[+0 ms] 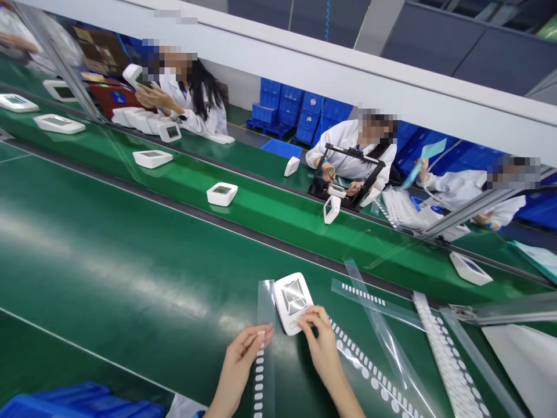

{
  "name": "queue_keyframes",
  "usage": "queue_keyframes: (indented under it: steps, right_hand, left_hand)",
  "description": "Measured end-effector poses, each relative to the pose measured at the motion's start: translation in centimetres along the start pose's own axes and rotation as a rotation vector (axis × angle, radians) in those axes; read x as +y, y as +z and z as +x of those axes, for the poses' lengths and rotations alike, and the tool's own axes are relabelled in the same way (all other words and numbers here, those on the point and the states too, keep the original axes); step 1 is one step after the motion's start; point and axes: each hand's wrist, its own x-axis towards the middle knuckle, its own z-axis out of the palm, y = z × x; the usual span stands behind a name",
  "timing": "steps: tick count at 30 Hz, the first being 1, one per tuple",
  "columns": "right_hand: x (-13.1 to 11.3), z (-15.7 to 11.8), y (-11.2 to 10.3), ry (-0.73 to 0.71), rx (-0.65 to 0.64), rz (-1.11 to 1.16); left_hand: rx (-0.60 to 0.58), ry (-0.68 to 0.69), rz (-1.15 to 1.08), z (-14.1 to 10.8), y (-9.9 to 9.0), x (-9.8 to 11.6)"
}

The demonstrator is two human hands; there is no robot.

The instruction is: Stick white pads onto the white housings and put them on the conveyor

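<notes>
A white device [293, 303] with a grey screen lies face up on the green tabletop [165, 273], near the middle of the view. My right hand [319, 342] is at its lower edge, thumb and fingers together on the button area; anything between the fingertips is too small to tell. My left hand [239, 360], just left of the device, pinches a clear strip [266, 305] that carries a column of small white oval stickers [259, 378]. Right of my right hand lie more strips with ovals and round stickers [365, 371].
Behind the table runs a green conveyor [183, 186] bearing several white devices [221, 194]. Workers in white coats sit beyond it. A metal post [474, 206] stands at right. A blue bin [82, 402] sits at lower left.
</notes>
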Motion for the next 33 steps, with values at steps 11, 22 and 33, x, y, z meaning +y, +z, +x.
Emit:
queue_keyframes:
  steps: [11, 22, 33]
  right_hand:
    - [0.5, 1.0, -0.1, -0.048, -0.130, -0.096]
    - [0.5, 0.8, 0.2, -0.070, -0.056, -0.120]
    - [1.9, 0.5, -0.5, 0.021, 0.149, -0.067]
  left_hand:
    - [-0.009, 0.019, 0.044, 0.2, 0.1, 0.4]
    - [0.001, -0.003, 0.038, 0.1, 0.2, 0.5]
    - [-0.098, -0.082, -0.010, -0.3, 1.0, 1.0]
